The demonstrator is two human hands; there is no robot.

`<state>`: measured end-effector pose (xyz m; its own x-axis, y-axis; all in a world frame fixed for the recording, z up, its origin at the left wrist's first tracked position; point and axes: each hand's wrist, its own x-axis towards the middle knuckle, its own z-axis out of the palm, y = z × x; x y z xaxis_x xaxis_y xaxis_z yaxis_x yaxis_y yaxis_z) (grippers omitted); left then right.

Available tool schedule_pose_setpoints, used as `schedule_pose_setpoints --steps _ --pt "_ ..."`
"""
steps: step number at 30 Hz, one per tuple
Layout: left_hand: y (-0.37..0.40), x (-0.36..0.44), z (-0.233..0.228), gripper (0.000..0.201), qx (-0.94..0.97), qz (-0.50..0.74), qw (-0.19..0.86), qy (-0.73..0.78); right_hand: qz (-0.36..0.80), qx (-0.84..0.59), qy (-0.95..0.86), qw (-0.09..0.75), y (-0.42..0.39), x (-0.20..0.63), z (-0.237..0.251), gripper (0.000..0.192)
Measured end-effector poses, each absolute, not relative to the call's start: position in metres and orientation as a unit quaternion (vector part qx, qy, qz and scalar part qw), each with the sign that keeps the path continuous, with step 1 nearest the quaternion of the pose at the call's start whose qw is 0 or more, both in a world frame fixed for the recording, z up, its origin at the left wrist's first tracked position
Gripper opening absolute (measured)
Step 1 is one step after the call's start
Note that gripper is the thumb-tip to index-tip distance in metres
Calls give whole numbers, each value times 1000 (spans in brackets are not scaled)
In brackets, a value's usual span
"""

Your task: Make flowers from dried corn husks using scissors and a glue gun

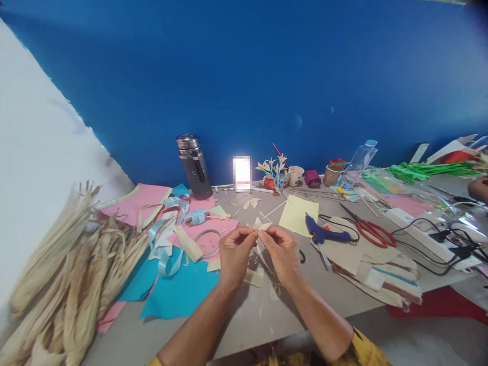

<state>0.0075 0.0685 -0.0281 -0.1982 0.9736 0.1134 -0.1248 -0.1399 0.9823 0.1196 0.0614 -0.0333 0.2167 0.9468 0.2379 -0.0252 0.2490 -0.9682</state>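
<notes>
Both hands meet over the middle of the table, thumbs and fingers pinched on a small pale corn-husk flower (261, 223). My left hand (238, 251) grips it from the left side, its fingertips close to those of my right hand (282, 253). The flower's petals point up and outward above the fingertips; its base is hidden by the thumbs. Beneath the hands lie scraps of husk (252, 277) and thin strips. A blue glue gun (324, 231) rests to the right of my right hand, and a roll of tape (208, 243) lies left of my left hand.
Dried corn husks (82, 274) pile up at left, beside blue paper (183, 290) and ribbon (163, 264). A dark flask (194, 170) and a bunch of husk flowers (278, 170) stand behind. Red-handled scissors (375, 234) and a power strip (423, 236) lie right. Another person's hand (478, 189) shows far right.
</notes>
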Motion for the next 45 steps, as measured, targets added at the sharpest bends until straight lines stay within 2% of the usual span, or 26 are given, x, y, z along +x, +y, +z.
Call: schedule_pose_setpoints --steps 11,20,30,45 --pt "64 7 -30 13 564 598 287 493 379 -496 -496 604 60 120 -35 26" --pt "67 5 -35 13 582 581 295 487 396 -507 -474 600 60 120 -32 25" --pt "65 5 -34 15 615 562 219 509 429 -472 -492 592 57 121 -30 23" --pt "63 2 -28 14 608 565 214 514 439 -464 -494 589 54 121 -28 24"
